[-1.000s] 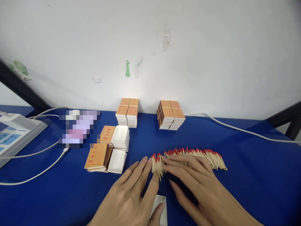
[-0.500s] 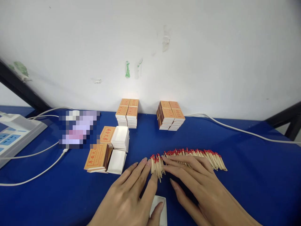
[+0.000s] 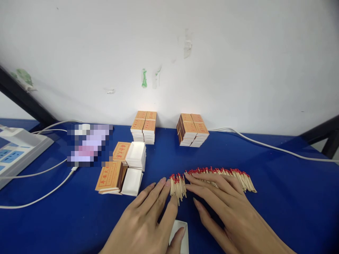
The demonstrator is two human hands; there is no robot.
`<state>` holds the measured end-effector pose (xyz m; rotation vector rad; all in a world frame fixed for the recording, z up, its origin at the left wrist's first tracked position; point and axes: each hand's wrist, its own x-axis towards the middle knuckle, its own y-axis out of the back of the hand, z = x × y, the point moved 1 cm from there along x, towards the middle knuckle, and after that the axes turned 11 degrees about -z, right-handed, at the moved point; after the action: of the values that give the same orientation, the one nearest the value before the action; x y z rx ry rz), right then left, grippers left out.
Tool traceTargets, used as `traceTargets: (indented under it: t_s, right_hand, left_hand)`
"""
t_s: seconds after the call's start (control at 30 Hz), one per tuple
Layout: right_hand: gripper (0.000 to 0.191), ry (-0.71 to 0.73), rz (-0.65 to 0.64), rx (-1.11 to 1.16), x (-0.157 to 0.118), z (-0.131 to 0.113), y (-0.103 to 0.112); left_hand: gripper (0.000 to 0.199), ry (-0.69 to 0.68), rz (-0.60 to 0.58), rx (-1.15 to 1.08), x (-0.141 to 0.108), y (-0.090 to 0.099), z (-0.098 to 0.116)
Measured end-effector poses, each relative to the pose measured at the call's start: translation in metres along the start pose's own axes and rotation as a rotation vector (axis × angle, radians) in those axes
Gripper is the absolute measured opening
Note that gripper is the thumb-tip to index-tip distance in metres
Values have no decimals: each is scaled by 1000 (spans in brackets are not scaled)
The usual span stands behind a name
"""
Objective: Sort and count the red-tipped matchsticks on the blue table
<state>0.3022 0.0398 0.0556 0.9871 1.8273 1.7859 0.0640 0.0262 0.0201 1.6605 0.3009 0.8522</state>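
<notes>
A small bunch of red-tipped matches (image 3: pixel 178 187) lies on the blue table between my two hands. My left hand (image 3: pixel 144 218) rests at the bunch's left side, its fingers stretched out and touching the sticks. On the other side, my right hand (image 3: pixel 225 201) has its fingers extended, with the tips at the bunch's right edge. A longer row of matches (image 3: pixel 245 180) runs rightward, partly hidden behind my right hand. Under my left thumb is a white matchbox tray (image 3: pixel 182 229), largely covered by that hand.
Orange matchbox sleeves (image 3: pixel 109 176) and stacked white trays (image 3: pixel 132 180) stand at left. Behind are two blocks of matchboxes (image 3: pixel 143 125) (image 3: pixel 192 128) near the wall. A power strip (image 3: pixel 21 151), a blurred-out item (image 3: pixel 90 144) and white cables (image 3: pixel 265 143) lie around the table (image 3: pixel 66 225).
My right fingertips have shifted very slightly right, and the lower ends of the small bunch have spread a little. My left hand looks still.
</notes>
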Motion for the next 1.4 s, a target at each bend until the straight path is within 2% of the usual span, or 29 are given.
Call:
traceTargets:
  t_s: [0.63,1.0,1.4]
  right_hand:
    - [36,-2,29,49,1,-2,-1]
    - [37,4,-16,39,2,-2,0]
    - [43,-1,-89,-66,-5,0,-8]
  left_hand:
    - [44,2,11,18,2,0,1]
    - [42,12,9,45,1,-2,2]
    - [43,63,-2,61,-4,-8,5]
